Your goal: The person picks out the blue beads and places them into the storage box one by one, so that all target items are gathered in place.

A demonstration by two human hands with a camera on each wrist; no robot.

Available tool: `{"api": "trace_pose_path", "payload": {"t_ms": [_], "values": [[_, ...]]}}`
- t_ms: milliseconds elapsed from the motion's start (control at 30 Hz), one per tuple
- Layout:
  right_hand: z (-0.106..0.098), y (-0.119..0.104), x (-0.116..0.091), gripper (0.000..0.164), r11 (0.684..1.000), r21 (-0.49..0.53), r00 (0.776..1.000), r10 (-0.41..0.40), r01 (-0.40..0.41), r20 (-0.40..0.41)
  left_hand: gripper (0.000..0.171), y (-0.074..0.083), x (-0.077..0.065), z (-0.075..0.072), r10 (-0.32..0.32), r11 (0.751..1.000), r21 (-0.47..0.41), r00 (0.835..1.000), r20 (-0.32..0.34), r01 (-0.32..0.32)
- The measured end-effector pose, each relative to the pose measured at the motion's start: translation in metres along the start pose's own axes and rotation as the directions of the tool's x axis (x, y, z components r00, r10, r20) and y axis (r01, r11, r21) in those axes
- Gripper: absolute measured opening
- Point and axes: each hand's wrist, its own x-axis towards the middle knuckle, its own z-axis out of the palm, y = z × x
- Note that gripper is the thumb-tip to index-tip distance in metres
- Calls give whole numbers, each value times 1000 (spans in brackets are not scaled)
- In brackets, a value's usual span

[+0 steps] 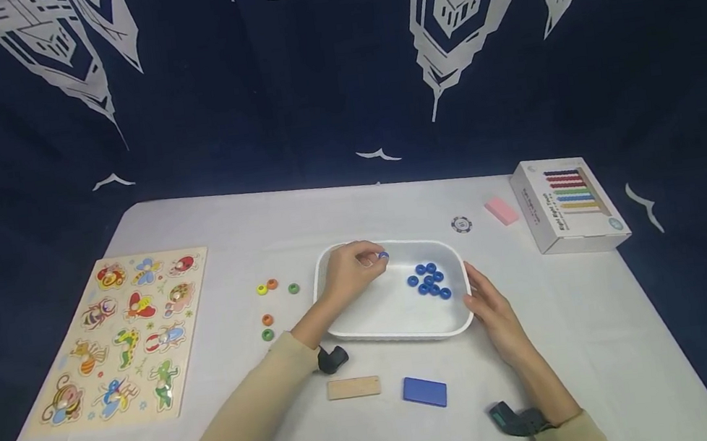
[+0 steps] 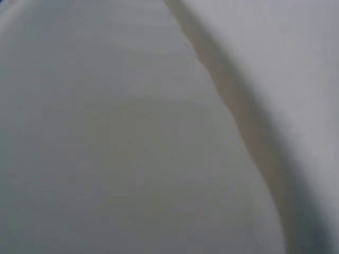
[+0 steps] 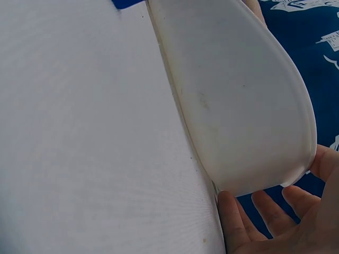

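A white tray (image 1: 378, 323) sits mid-table, with several blue beads (image 1: 429, 280) grouped in its right half. Above the tray's left part, my left hand (image 1: 351, 270) pinches a blue bead (image 1: 384, 255) between thumb and fingertips. My right hand (image 1: 497, 315) holds the tray's right end, thumb at the rim and fingers along the outer wall. In the right wrist view, the fingers (image 3: 267, 209) touch the tray wall (image 3: 243, 106) near its corner. The left wrist view is blurred and filled by a pale surface, with neither hand nor bead distinguishable.
Loose yellow, orange and green beads (image 1: 293, 288) lie left of the tray. A wooden block (image 1: 353, 388) and a blue block (image 1: 425, 392) lie in front. An insect puzzle board (image 1: 134, 340) is at left; a chip (image 1: 462, 224), pink block (image 1: 501, 210) and box (image 1: 568, 207) are back right.
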Motion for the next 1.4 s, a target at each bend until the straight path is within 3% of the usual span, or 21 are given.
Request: {"api": "trace_pose_path", "payload": {"t_ms": [200, 533, 633, 800, 933, 1067, 1233, 1400], "values": [[1, -1, 1, 51, 1000, -7, 1000, 7, -7, -2, 16, 0, 10, 18, -41, 998, 51, 993, 111, 36], [-2, 3, 1, 51, 999, -46, 1000, 12, -12, 2, 19, -3, 9, 38, -147, 980, 175, 940, 308, 96], [-1, -1, 0, 51, 999, -29, 1000, 16, -16, 2, 24, -5, 9, 41, -156, 983, 142, 926, 343, 113], [0, 0, 0, 51, 1000, -26, 1000, 14, -13, 9, 33, -8, 9, 38, -170, 984, 13, 907, 384, 179], [1, 3, 2, 51, 1000, -1, 1000, 11, -11, 6, 33, 1, 7, 19, -153, 981, -53, 912, 381, 186], [2, 1, 2, 51, 1000, 6, 1000, 13, -13, 3, 29, 16, 0, -16, -60, 987, -125, 950, 307, 103], [2, -1, 0, 51, 1000, -24, 1000, 15, -16, -4, 24, 23, -18, -67, 48, 977, -214, 988, 149, -15], [1, -2, -1, 51, 999, -37, 1000, 29, -29, -7, 21, 18, -46, -108, 12, 974, -228, 998, 55, 1]]}}
